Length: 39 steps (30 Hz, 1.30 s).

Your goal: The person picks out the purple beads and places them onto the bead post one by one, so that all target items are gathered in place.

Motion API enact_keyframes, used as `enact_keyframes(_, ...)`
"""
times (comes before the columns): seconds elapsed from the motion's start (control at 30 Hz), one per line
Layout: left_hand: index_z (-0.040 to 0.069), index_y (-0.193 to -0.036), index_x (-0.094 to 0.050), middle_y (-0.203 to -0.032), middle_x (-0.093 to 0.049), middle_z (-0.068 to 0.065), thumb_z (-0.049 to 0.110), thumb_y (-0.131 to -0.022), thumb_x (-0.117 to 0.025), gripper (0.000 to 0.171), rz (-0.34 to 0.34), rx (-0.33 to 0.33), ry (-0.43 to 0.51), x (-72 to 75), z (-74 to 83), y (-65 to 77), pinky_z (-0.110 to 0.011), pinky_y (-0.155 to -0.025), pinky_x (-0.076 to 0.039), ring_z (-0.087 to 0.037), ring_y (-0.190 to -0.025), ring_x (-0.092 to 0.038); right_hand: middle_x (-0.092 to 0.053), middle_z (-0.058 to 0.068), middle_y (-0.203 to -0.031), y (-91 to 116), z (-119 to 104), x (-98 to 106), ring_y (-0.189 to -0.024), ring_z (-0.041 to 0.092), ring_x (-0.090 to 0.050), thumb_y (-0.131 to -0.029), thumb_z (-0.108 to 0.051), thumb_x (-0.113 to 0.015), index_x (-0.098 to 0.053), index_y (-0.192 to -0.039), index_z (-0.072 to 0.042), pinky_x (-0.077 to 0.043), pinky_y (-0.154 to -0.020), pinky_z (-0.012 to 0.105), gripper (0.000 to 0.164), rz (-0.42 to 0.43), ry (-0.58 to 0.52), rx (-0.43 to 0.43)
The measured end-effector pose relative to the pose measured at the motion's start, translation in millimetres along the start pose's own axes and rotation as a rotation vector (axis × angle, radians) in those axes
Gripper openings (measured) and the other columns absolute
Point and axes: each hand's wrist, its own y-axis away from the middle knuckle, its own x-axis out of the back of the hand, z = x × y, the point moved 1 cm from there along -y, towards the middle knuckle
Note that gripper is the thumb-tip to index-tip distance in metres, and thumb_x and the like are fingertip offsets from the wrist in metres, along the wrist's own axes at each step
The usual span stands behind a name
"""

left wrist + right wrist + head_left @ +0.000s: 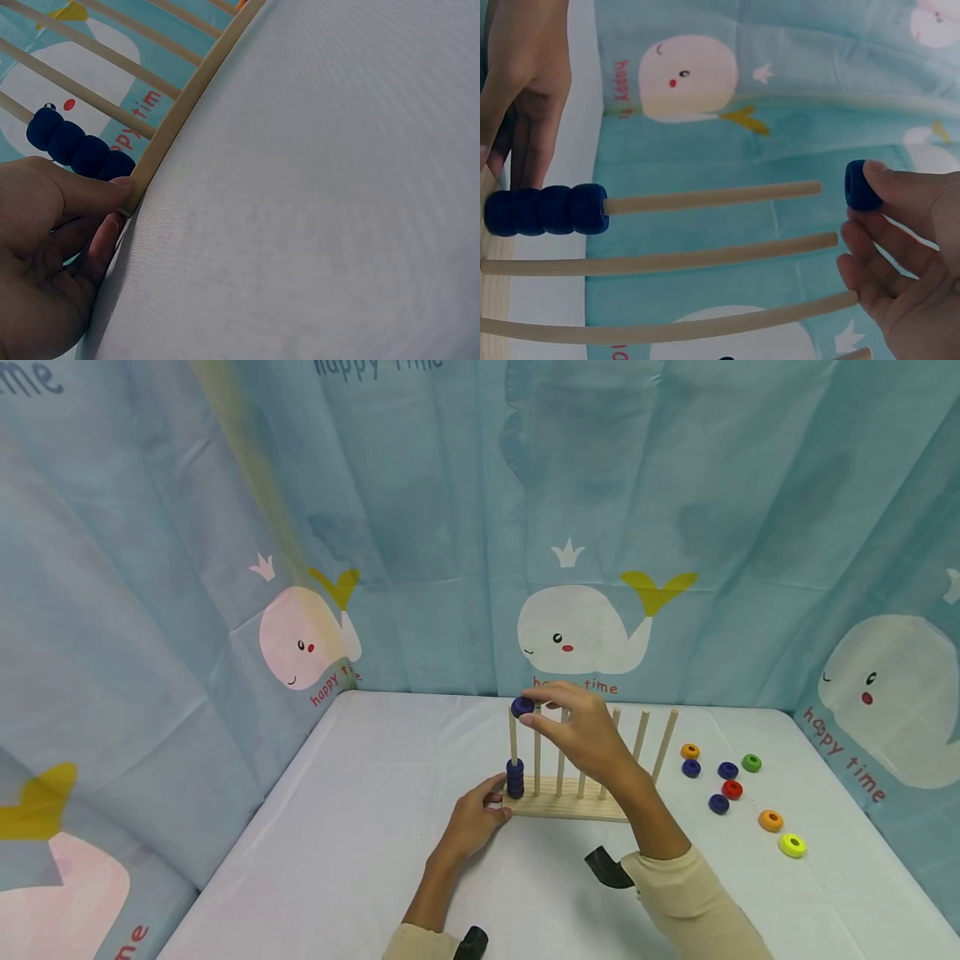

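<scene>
A wooden peg rack with a row of upright pegs stands on the table. Several dark blue beads are stacked at the foot of its leftmost peg. My right hand pinches another blue bead between thumb and finger. In the right wrist view this bead is just off the tip of the leftmost peg, with a small gap between. My left hand grips the left end of the rack's base, thumb on one side and fingers on the other.
Loose beads lie right of the rack: orange, blue, green, red and yellow among them. A white cloth covers the table. A blue whale-print curtain hangs behind and at both sides.
</scene>
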Motion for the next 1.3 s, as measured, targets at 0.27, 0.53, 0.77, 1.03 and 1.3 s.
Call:
enact_keyframes(0.27, 0.02, -0.144, -0.049, -0.12, -0.064, -0.004, 0.018, -0.089, -0.068, 0.058, -0.001, 0.005, -0.011, -0.1, 1.1, 1.4, -0.048, -0.098, -0.043, -0.019, -0.112, -0.058, -0.066, -0.005, -0.112, -3.0, -2.7, -4.4, -0.107, 0.013, -0.06, -0.087, -0.019, -0.075, -0.07, -0.118, -0.013, -0.049, -0.088, 0.036, 0.032, -0.037, 0.025, -0.022)
enact_keyframes(0.53, 0.018, -0.143, -0.049, -0.121, -0.064, -0.006, 0.015, -0.09, -0.067, 0.057, 0.006, -0.001, -0.016, 0.1, 3.4, 2.1, -0.05, -0.097, -0.043, -0.022, -0.111, -0.059, -0.065, -0.001, -0.114, -7.6, -2.7, -9.5, -0.103, 0.015, -0.06, -0.087, -0.02, -0.074, -0.069, -0.119, -0.011, -0.05, -0.084, 0.037, 0.033, -0.065, 0.064, -0.02)
enact_keyframes(0.77, 0.018, -0.143, -0.049, -0.119, -0.065, -0.005, 0.016, -0.089, -0.068, 0.057, 0.005, 0.003, -0.018, 0.7, 3.5, 2.3, -0.049, -0.097, -0.043, -0.02, -0.11, -0.059, -0.065, -0.001, -0.111, -13.1, -0.5, -11.7, -0.096, 0.019, -0.063, -0.088, -0.017, -0.074, -0.069, -0.118, -0.011, -0.052, -0.082, 0.035, 0.031, -0.061, 0.057, -0.017)
enact_keyframes(1.03, 0.019, -0.143, -0.049, -0.117, -0.065, -0.003, 0.017, -0.09, -0.066, 0.056, 0.007, 0.009, -0.024, -0.7, 3.5, 1.6, -0.05, -0.098, -0.042, -0.019, -0.11, -0.059, -0.065, 0.0, -0.109, -14.4, 3.6, -12.1, -0.092, 0.015, -0.061, -0.089, -0.017, -0.073, -0.069, -0.119, -0.01, -0.053, -0.08, 0.039, 0.032, -0.085, 0.087, -0.023)
enact_keyframes(1.3, 0.017, -0.143, -0.05, -0.115, -0.066, -0.006, 0.014, -0.089, -0.068, 0.057, 0.013, -0.01, -0.029, 0.2, 2.2, 1.7, -0.05, -0.095, -0.044, -0.021, -0.108, -0.061, -0.066, -0.001, -0.11, -12.5, 3.9, -8.6, -0.1, 0.018, -0.062, -0.089, -0.018, -0.072, -0.068, -0.12, -0.01, -0.052, -0.082, 0.039, 0.032, -0.072, 0.088, 0.01)
